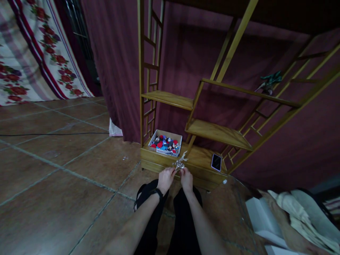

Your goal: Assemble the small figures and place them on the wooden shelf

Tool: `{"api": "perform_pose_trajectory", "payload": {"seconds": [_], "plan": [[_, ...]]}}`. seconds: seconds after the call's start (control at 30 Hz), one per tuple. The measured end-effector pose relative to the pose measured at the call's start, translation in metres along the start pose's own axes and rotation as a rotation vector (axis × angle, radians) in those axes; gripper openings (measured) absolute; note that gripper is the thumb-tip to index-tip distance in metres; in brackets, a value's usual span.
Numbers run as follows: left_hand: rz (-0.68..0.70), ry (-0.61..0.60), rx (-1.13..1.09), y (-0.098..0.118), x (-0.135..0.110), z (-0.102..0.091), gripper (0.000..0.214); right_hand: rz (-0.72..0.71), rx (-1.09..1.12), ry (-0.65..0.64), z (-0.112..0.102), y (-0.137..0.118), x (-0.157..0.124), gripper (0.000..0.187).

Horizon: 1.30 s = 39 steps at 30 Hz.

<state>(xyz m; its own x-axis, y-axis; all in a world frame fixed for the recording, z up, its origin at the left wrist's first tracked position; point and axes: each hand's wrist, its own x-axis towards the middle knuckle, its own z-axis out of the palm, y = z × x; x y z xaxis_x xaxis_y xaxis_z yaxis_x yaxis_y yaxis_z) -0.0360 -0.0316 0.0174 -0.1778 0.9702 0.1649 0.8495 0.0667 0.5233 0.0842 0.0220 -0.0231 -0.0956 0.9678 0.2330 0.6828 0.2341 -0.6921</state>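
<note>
Your left hand [166, 178] and right hand [187, 180] pinch the silvery bundle [178, 165] between their fingers, near the wooden ledge [199, 157]; uneven pulling or a loosened pinch could spill strands onto the floor [87, 198]. Just beyond, a stray knuckle could jog the open box [166, 152] of small pieces [166, 143].

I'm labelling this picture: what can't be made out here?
All in the head view:
Shiny bundle: too small and blurred to identify; the left hand and right hand partly cover it.
Pieces in the box: lower ones hidden by those on top.
Greenish thing, upper right: too dim and blurred to name.
Floral cloth: cut off by the left edge.
</note>
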Motion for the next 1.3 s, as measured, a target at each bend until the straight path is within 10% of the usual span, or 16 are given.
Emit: {"api": "perform_pose_trajectory", "payload": {"seconds": [0.73, 1.3], "plan": [[-0.154, -0.1, -0.092, -0.01, 0.003, -0.002, 0.021, 0.067, 0.345, 0.132, 0.003, 0.016, 0.008, 0.021], [-0.096, -0.169, -0.663, -0.035, 0.021, 0.027, 0.028, 0.053, 0.56, -0.157, 0.001, 0.0, 0.005, 0.031]]}}
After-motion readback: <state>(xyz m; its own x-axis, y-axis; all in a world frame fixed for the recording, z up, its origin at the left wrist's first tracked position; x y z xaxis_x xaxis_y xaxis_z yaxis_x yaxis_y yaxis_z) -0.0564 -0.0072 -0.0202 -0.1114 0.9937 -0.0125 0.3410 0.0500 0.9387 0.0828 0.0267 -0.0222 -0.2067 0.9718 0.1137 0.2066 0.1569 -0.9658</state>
